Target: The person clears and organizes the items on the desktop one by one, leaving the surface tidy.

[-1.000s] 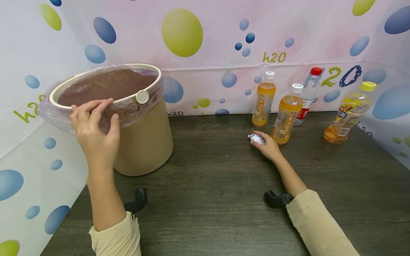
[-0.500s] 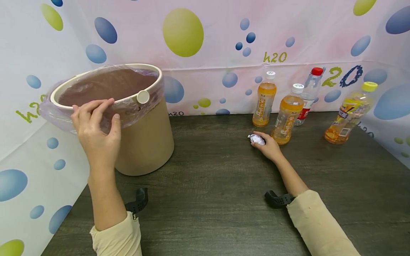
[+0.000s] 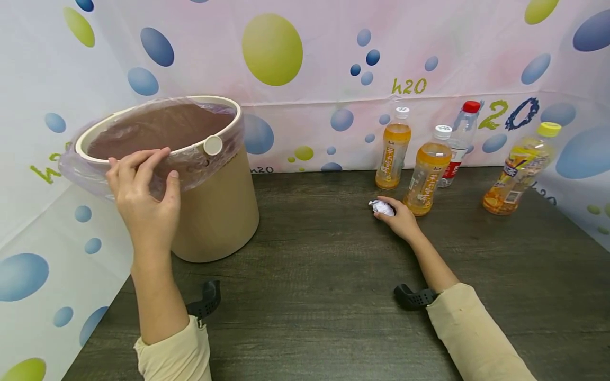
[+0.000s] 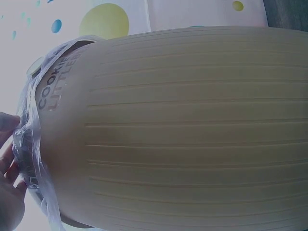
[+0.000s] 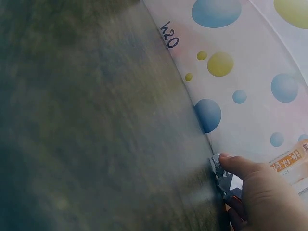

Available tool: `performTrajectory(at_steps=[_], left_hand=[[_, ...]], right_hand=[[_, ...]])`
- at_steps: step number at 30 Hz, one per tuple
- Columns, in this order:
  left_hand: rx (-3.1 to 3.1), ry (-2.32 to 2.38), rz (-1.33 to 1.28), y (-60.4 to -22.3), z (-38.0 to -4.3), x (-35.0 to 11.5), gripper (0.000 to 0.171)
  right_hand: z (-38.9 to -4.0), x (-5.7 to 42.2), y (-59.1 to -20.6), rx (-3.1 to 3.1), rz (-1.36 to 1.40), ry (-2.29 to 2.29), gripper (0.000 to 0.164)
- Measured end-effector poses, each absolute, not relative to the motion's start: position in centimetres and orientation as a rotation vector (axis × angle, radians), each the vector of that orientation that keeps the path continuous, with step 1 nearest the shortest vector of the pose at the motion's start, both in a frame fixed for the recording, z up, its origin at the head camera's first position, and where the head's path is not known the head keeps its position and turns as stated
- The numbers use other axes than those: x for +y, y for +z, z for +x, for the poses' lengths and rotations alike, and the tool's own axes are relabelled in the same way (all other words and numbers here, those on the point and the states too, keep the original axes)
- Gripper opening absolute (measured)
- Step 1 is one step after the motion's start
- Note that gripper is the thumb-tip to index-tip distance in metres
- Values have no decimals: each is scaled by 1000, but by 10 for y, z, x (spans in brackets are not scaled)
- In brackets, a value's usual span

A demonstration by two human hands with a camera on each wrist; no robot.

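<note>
In the head view a beige trash bin (image 3: 216, 211) stands at the left, a thin clear plastic liner (image 3: 190, 172) folded over its rim. My left hand (image 3: 145, 198) holds the bin's near rim, fingertips at the top edge and thumb against the liner outside. The left wrist view shows the bin's ribbed side (image 4: 192, 130), with the fingers at the liner-covered rim. Near the bottles, my right hand (image 3: 399, 218) grips a crumpled white paper ball (image 3: 383, 207) at the tabletop between thumb and fingers. Its creased surface also shows in the right wrist view.
Two orange drink bottles (image 3: 393, 151) (image 3: 427, 174) stand just behind and beside the right hand. Further right are a red-capped clear bottle (image 3: 459, 143) and a yellow-capped bottle (image 3: 517, 172). A patterned cloth (image 3: 324, 63) hangs behind the dark wooden table (image 3: 305, 296).
The head view has shifted very slightly. Both hands, the bin and the paper ball stay where they were.
</note>
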State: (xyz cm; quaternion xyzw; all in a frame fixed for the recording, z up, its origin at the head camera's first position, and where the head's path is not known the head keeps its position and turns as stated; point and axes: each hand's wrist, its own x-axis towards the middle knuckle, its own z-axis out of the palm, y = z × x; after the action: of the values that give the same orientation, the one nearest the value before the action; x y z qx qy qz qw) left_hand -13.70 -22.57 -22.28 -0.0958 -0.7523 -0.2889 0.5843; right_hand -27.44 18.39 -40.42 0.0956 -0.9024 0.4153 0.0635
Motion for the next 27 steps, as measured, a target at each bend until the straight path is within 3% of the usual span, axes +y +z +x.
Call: performTrajectory(at_steps=[27], left_hand=[[-1753, -670, -225, -221, -135, -224, 26]], right_hand=[[-276, 185, -402, -2714, 323, 1297, 52]])
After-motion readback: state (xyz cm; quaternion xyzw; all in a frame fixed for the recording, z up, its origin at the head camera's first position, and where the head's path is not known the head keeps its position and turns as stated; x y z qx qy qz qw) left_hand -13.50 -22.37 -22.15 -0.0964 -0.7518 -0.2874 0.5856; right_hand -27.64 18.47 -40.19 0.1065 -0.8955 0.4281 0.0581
